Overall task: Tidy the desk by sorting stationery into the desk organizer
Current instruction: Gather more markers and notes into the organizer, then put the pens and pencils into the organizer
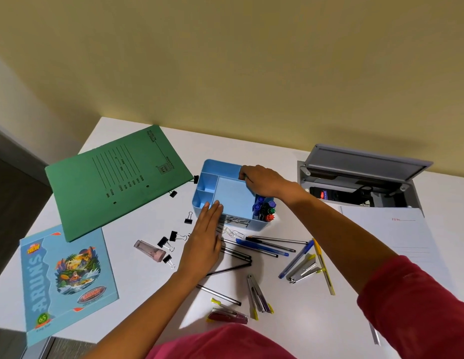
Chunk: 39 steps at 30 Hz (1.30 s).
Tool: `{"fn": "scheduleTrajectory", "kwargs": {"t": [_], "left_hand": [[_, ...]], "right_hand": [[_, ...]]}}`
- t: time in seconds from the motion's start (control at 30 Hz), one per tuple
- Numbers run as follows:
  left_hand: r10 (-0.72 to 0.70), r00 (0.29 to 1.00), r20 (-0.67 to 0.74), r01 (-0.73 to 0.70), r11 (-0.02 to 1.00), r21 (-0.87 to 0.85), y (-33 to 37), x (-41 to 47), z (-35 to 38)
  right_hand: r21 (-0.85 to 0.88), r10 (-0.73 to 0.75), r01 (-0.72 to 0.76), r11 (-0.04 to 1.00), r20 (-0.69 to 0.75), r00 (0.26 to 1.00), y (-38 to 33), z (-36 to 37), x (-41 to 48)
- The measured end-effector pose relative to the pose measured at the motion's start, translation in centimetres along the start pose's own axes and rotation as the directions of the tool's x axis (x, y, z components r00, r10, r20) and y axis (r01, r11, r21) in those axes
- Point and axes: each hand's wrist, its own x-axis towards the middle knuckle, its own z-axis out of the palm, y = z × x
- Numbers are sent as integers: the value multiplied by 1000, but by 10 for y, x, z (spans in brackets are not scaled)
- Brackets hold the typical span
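Steadying the light, stiff plastic organizer (pixel 215 164) at the middle of the bench (pixel 148 216), left grip (pixel 202 244) flat and open on its near rim, right grip (pixel 264 182) curled at the far wall, hold unclear; probably best taken by those rigid walls.

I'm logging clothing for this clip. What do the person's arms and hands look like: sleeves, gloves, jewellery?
Both the left hand and right hand are bare: no gloves, rings or watch show. Forearms are uncovered; a pinkish-red sleeve covers the right upper arm.
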Motion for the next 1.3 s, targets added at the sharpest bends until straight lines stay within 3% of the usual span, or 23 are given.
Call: {"fn": "scheduleTrajectory", "kwargs": {"t": [0.17,0.3,0.43,0.57,0.7,0.9,1.07,1.3], "left_hand": [[-2,1000,-3,2,1000,-15,0,0,-1],[2,1000,-4,-2,1000,-13,-1,0,0],[19,1000,-10,-19,1000,-2,-3,0,2],[6,1000,-12,-6,1000,30,-1,-1,1],[-1,1000,3,1,1000,23,2,-1,1],[22,1000,8,-23,1000,17,2,-3,-2],[33,999,0,-33,999,14,2,-3,-1],[32,1000,-2,-32,999,-40,0,-2,1]], "right_hand": [[31,10,-12,999,59,998,1,-6,-2],[199,6,34,979,-200,980,1,-11,-14],[328,99,82,941,-498,861,4,-10,-45],[498,359,-10,867,-610,706,15,13,-89],[633,556,-76,770,-608,567,35,65,-132],[603,732,-416,680,-527,432,66,132,-179],[587,812,-565,579,-353,465,82,158,-191],[558,810,-591,583,-343,475,85,163,-187]]}}
